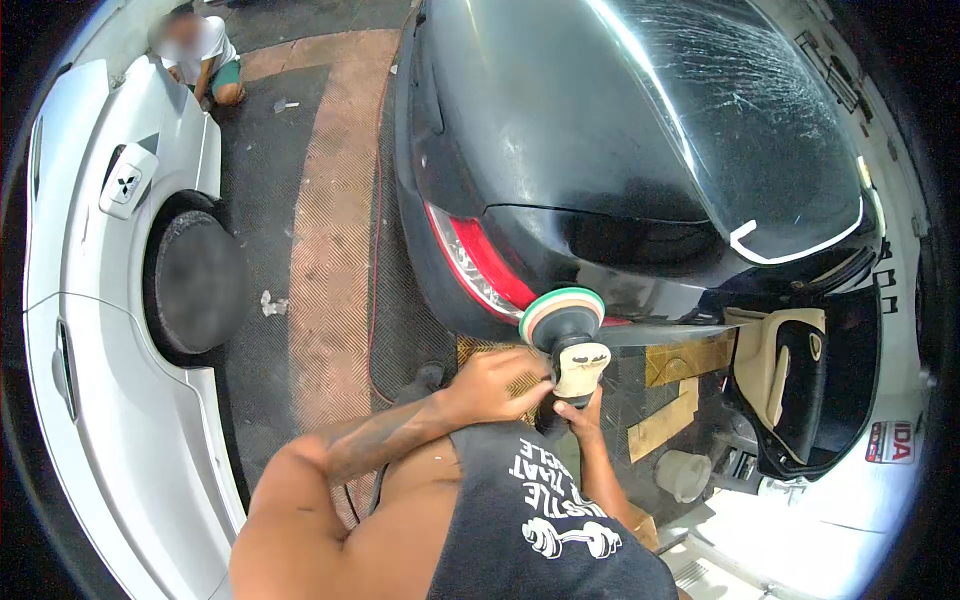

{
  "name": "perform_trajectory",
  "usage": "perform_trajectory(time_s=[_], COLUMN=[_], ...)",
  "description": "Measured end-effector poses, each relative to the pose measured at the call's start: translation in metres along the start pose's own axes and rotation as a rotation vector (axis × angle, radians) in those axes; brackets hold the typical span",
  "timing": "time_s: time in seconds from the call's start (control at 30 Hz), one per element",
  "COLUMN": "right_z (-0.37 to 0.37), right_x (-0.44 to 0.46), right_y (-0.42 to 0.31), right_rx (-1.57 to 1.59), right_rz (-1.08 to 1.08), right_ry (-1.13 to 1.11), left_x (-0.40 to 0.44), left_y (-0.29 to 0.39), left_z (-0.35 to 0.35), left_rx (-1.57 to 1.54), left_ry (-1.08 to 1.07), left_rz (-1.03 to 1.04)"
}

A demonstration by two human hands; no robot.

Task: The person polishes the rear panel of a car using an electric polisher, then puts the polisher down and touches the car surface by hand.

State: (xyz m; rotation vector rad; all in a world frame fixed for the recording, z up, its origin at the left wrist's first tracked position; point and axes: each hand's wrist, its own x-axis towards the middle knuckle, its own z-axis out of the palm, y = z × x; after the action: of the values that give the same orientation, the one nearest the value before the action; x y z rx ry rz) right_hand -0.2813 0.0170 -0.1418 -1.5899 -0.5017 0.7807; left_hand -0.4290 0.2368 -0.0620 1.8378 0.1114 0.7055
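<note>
A car polisher (583,368) with a cream-coloured head stands upright in front of me, its round pad (562,300), edged in green and white, facing the rear corner of the black car (590,170). My right hand (582,412) is wrapped around the polisher's dark handle from the right side. Close against the tool's other side, my left hand (505,383) has its fingers curled together; what they hold, if anything, is hidden. The pad overlaps the lower end of the red and clear tail light (485,260); whether it touches the car I cannot tell.
To the left stands a white car (90,260), with its wheel (200,280) facing me. Another person (205,55) crouches at its far end. A red cable (376,250) runs along the floor. At right are a bucket (683,474) and an open car door (800,385).
</note>
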Motion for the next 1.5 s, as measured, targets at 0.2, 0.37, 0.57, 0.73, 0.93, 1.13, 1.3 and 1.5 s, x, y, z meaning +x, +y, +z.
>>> perform_trajectory(time_s=[0.2, 0.37, 0.57, 0.73, 0.93, 1.13, 1.3, 1.5], right_z=[0.001, 0.007, 0.057, 0.098, 0.153, 0.178, 0.195, 0.219], right_x=[-0.004, -0.004, 0.010, 0.031, 0.041, 0.052, 0.058, 0.069], right_y=[0.004, 0.027, 0.002, 0.006, -0.038, -0.050, -0.060, -0.081], right_rx=[0.094, -0.082, -0.130, -0.247, -0.446, -0.561, -0.573, -0.762], right_rz=[-0.040, 0.007, -0.091, -0.175, -0.071, -0.027, -0.032, 0.051], right_ry=[0.042, 0.012, -0.027, -0.025, 0.052, 0.025, 0.030, 0.083], left_x=[-0.053, -0.051, -0.072, -0.071, -0.057, -0.049, -0.049, -0.049], left_y=[-0.055, -0.052, -0.071, -0.077, -0.079, -0.100, -0.121, -0.127], left_z=[0.033, 0.073, 0.063, 0.028, -0.040, -0.071, -0.087, -0.099], left_rx=[0.017, -0.371, -0.559, -0.527, -0.600, -0.741, -0.912, -1.215], left_ry=[-0.658, -0.608, -0.311, -0.185, -0.249, -0.307, -0.353, -0.292], left_rz=[-0.766, -0.748, -0.639, -0.768, -0.696, -0.688, -0.783, -0.927])
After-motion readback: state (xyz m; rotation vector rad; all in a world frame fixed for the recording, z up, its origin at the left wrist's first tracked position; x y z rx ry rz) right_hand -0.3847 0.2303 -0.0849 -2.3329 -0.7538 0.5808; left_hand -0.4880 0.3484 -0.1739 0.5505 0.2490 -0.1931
